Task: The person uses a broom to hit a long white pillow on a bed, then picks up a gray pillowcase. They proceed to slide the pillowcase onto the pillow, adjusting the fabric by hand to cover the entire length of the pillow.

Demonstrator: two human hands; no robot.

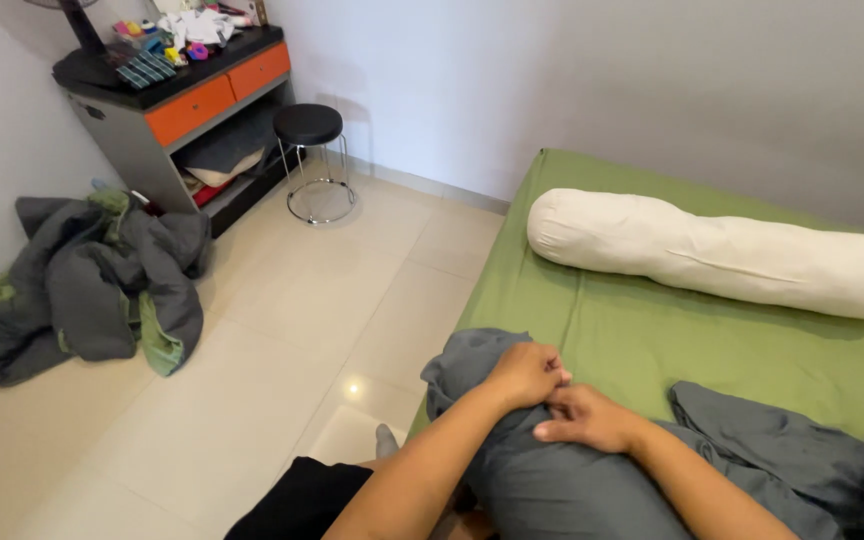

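A grey pillow in a grey cover [552, 490] lies at the near corner of the bed with the green sheet [652, 340]. My left hand [529, 373] is closed on a fold of the grey cover at its top. My right hand [587, 418] lies just beside it, fingers pinching the same fabric. Both forearms reach in from the bottom of the view. More grey cloth [772, 435] is spread to the right on the sheet.
A long cream bolster [722, 255] lies across the far side of the bed. A crumpled grey and green blanket [92, 285] sits on the tiled floor at left. A black round stool [309, 125] and a cluttered grey cabinet with orange drawers [187, 105] stand by the wall.
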